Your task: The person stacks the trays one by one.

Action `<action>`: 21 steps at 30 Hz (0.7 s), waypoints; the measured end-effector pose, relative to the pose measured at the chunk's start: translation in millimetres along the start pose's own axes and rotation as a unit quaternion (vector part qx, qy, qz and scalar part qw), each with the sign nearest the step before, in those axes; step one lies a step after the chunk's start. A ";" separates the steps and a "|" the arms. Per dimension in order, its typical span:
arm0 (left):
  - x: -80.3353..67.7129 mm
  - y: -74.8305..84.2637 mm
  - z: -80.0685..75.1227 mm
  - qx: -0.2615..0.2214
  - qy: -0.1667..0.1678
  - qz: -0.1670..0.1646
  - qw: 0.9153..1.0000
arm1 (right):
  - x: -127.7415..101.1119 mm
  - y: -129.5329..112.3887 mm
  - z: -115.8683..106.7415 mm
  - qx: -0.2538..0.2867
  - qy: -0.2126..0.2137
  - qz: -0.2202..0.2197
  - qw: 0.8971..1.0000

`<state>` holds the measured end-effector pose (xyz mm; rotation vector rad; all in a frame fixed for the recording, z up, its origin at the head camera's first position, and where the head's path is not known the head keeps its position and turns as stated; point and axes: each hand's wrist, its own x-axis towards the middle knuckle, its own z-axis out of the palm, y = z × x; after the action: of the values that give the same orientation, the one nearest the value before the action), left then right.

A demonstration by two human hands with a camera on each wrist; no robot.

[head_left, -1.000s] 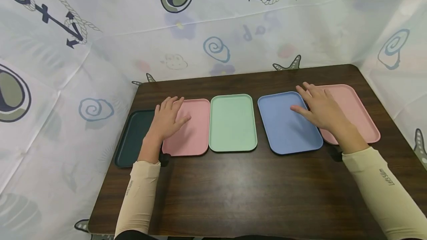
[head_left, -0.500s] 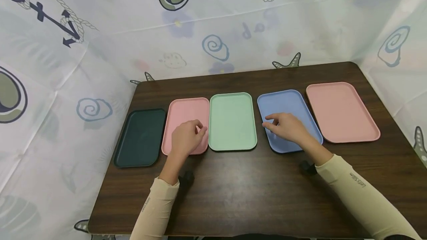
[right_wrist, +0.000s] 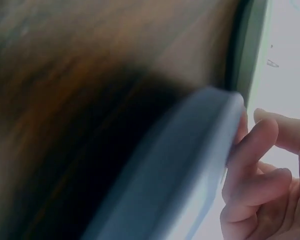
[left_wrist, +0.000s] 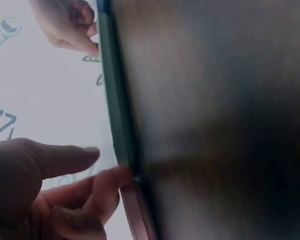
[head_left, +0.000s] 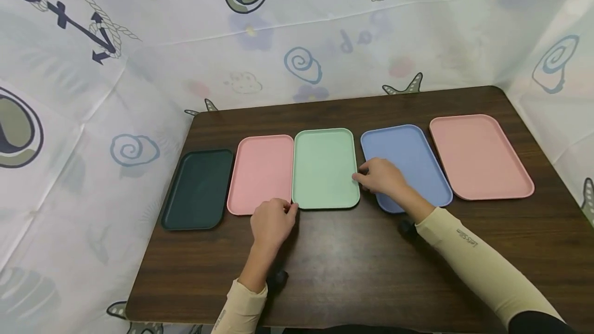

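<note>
Five flat trays lie in a row on the brown table (head_left: 352,262): dark green (head_left: 197,189), small pink (head_left: 261,174), mint green (head_left: 325,168), blue (head_left: 408,161) and a larger pink one (head_left: 480,156). My left hand (head_left: 291,209) is curled at the mint tray's near left corner. In the left wrist view its fingertips (left_wrist: 121,175) touch the rim there, thumb stretched above. My right hand (head_left: 358,177) grips the mint tray's right edge, in the gap beside the blue tray. The right wrist view shows its fingers (right_wrist: 250,150) against the blue tray's rim (right_wrist: 190,165).
A white printed curtain (head_left: 297,40) closes in the table at the back and on both sides. The table's near half is bare wood. The trays lie close together, the mint one almost touching the small pink one.
Both hands left the outer trays and came inward. The left moved from the small pink tray to the mint tray's front corner; the right crossed the blue tray to the mint tray's right edge.
</note>
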<state>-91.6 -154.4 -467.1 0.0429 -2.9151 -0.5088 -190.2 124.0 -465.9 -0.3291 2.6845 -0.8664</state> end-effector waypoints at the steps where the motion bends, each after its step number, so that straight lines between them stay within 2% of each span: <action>1: -0.9 0.8 1.0 0.005 0.003 -0.002 1.000 | 0.8 -0.7 1.5 -0.005 0.000 0.002 1.000; 10: 3.1 5.1 8.0 0.014 0.006 -0.022 1.000 | 2.6 -3.8 7.6 -0.015 0.015 0.035 0.999; 16: 8.1 7.3 10.4 0.014 -0.005 -0.032 0.999 | 0.9 -4.9 8.9 -0.009 0.018 0.024 1.000; 21: 9.9 7.9 12.6 -0.012 -0.006 -0.048 0.999 | 0.7 -4.3 8.9 -0.009 0.033 0.003 0.999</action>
<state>-103.6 -143.4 -474.4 0.1782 -2.9283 -0.5614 -187.2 115.7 -470.3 -0.3029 2.7532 -0.8671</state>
